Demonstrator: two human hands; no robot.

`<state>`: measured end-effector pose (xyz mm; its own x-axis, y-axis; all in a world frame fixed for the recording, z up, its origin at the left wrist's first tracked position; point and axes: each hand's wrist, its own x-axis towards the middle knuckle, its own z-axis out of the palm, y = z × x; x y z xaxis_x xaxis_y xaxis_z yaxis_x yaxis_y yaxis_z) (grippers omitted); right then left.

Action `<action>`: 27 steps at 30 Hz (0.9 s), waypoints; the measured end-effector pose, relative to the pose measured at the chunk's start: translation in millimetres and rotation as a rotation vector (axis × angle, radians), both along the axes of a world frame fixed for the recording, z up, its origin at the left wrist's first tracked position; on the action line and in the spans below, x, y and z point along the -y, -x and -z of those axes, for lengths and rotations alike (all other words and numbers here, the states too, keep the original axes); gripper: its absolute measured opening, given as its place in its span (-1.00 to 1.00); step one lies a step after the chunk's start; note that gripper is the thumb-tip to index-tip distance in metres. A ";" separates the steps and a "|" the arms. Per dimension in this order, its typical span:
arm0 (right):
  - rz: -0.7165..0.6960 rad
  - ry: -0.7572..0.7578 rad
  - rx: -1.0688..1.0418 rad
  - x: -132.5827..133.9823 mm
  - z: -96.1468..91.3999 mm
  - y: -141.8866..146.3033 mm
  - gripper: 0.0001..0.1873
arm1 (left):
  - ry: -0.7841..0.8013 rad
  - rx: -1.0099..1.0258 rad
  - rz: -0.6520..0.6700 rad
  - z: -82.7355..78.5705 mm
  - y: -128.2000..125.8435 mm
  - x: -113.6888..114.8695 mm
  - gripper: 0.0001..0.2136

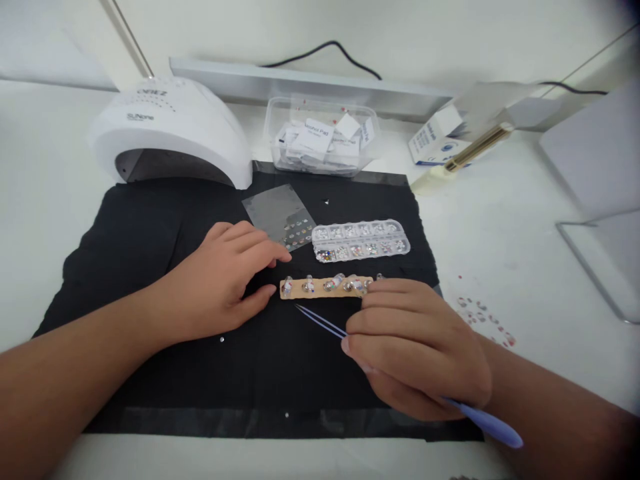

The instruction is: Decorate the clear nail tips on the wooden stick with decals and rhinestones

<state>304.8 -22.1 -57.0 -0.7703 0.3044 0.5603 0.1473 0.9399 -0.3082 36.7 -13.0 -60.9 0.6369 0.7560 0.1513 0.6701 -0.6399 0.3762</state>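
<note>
My right hand [410,340] is closed around a pair of lilac tweezers [320,321], whose tips point left over the black mat. Its knuckles cover the right part of a tan strip [297,289] that carries several decorated false nails [331,283]. At the strip's left end is my left hand [233,280], thumb and forefinger apart with nothing visible between them. Beyond the strip lies a clear compartment case [361,241] of small rhinestones. A transparent sheet [273,208] with small stickers or gems lies beyond my left fingers.
A white nail lamp [170,127] stands at the back left. Behind the black mat [225,380] sits a clear tub [320,163] of alcohol pad packets. A small box [437,139] and a brush-like item [463,157] are at the right, near scattered nail pieces [483,317].
</note>
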 end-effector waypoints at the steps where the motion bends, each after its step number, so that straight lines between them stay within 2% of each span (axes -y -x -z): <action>1: -0.006 -0.001 0.004 -0.2 0.1 0.0 -0.82 | 0.000 0.000 0.000 0.0 0.1 0.0 -0.75; 15: 0.003 0.012 0.023 0.8 -0.9 0.2 -0.82 | 0.008 -0.013 -0.001 -0.3 -0.5 0.3 -0.75; 27: -0.021 -0.030 0.001 -2.8 5.5 -1.3 -0.87 | 0.019 -0.017 -0.007 -3.3 -1.7 0.9 -0.76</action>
<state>306.1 -19.3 -62.5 -0.7772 0.2709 0.5680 0.1274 0.9517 -0.2795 38.4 -14.0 -57.7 0.6341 0.7629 0.1258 0.6809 -0.6281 0.3767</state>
